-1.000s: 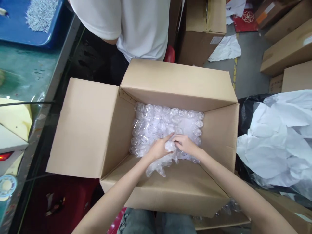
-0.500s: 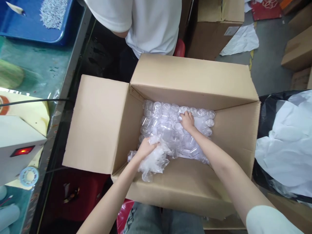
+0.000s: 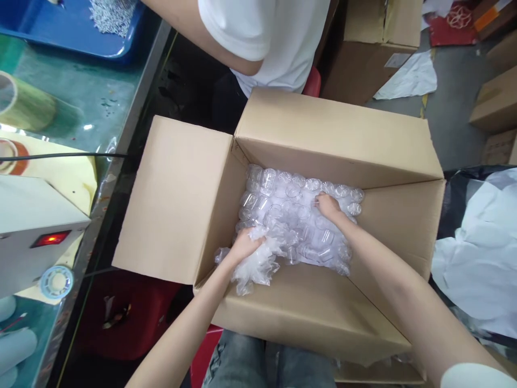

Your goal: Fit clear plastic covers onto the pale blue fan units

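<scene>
An open cardboard box stands in front of me, filled with many small clear plastic jars inside a clear plastic bag. My left hand grips the bunched clear plastic bag at the box's near left corner. My right hand reaches deeper into the box and rests on the jars near the far right, fingers curled down among them. Whether it holds a jar I cannot tell.
Another person in a white shirt stands just beyond the box. A green-topped table with a blue tray, a tape roll and a white machine lies left. Crumpled white paper on black plastic sits right; more boxes behind.
My hands have parted: the left pulled the bunched bag to the near left corner, the right went from the bag's gathered top out over the jars toward the far right.
</scene>
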The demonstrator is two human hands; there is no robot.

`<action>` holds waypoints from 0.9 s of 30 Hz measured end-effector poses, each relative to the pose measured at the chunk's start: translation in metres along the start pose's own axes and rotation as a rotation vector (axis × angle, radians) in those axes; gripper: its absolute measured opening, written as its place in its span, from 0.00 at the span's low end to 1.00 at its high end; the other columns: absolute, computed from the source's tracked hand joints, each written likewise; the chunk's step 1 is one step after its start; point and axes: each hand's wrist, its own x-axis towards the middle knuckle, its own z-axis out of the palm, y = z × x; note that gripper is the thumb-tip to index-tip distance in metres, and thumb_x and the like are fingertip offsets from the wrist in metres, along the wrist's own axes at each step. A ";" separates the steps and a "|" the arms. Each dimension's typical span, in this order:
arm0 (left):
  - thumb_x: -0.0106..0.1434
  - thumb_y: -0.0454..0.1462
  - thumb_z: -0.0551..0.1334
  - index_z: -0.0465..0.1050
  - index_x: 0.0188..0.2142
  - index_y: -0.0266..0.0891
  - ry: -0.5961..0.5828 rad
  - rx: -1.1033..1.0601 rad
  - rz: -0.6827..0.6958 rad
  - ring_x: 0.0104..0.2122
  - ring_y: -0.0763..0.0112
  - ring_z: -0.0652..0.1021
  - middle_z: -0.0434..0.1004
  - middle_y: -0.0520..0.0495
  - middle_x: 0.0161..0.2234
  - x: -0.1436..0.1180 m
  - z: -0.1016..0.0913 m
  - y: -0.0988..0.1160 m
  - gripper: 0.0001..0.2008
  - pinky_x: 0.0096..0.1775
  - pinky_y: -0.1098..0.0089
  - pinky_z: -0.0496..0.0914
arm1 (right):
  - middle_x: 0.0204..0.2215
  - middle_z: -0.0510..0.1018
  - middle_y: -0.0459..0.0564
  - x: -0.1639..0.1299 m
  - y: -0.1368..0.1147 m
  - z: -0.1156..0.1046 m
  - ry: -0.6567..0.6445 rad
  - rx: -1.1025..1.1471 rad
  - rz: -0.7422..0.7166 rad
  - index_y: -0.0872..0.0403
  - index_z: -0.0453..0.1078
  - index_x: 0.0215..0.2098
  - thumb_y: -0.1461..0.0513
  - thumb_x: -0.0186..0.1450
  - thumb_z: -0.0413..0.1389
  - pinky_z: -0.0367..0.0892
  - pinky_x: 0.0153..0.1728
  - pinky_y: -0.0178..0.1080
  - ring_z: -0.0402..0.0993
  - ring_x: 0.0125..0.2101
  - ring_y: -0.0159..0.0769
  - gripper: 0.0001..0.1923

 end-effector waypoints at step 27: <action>0.56 0.32 0.63 0.72 0.34 0.34 -0.141 0.002 0.155 0.33 0.68 0.77 0.77 0.49 0.32 0.003 0.015 0.007 0.05 0.39 0.68 0.71 | 0.37 0.75 0.49 -0.028 0.011 -0.017 0.434 0.358 -0.036 0.58 0.71 0.37 0.58 0.69 0.55 0.69 0.43 0.46 0.73 0.39 0.37 0.10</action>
